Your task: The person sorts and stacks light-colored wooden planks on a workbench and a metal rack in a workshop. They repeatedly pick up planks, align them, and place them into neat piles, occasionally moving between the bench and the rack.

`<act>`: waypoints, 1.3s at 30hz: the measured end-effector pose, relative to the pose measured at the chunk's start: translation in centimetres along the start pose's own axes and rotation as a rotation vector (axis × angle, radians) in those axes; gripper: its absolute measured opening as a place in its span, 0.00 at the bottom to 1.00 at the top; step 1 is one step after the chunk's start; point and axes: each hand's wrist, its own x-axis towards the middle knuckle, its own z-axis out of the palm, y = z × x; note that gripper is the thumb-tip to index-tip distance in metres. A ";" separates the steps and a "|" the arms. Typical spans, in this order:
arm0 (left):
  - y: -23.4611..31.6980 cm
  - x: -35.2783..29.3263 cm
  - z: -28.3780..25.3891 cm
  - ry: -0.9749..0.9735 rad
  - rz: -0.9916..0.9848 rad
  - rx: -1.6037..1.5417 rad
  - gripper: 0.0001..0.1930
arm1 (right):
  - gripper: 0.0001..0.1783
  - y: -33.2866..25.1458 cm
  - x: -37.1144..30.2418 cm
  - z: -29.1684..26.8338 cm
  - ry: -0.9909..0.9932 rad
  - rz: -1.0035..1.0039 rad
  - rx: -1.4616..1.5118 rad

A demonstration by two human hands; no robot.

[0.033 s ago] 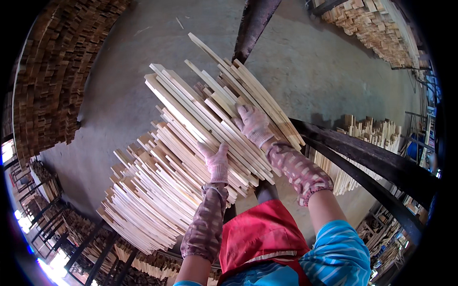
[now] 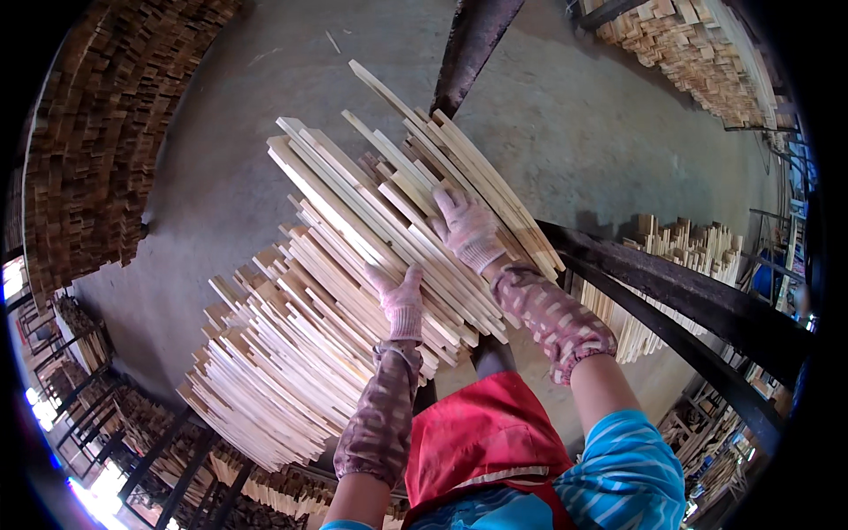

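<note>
A broad stack of long pale wooden strips (image 2: 291, 327) fans out before me, its strips side by side with uneven ends. My left hand (image 2: 399, 296), in a pinkish knit glove, rests on the strips near their close ends, thumb spread away from the fingers. Farther up and to the right, my right hand (image 2: 468, 230) wears a matching glove. Its spread fingers touch the strips beside a gap in the upper layer; some fingertips are partly hidden. Several longer strips (image 2: 490, 181) lie along the stack's right side, just beyond this hand.
Dark metal beams (image 2: 671, 274) run along the right, and a rusty post (image 2: 473, 57) rises behind the stack. A tall pile of brown wood (image 2: 97, 150) stands at left. More cut wood (image 2: 689, 62) is stacked far right, with upright strips (image 2: 685, 256) nearer.
My right hand has shifted very slightly left along the strips. My left hand and the stack look the same.
</note>
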 end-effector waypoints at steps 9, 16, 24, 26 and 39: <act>-1.0 -0.4 0.7 -0.033 0.071 -0.279 0.59 | 0.37 -0.4 5.0 1.8 0.316 -0.166 -0.022; -0.2 -0.1 0.4 -0.039 0.014 -0.025 0.59 | 0.35 0.0 5.5 3.1 0.343 -0.196 -0.049; 0.0 0.1 0.0 -0.073 0.006 -0.101 0.61 | 0.27 0.5 4.1 1.6 0.248 -0.102 0.046; -0.4 0.3 -0.4 -0.060 0.000 -0.113 0.61 | 0.30 -0.7 1.0 -2.0 -0.042 0.028 0.316; -3.9 3.0 -1.8 -0.164 -0.017 -0.642 0.34 | 0.37 -1.5 -7.9 -1.7 0.047 -0.080 0.287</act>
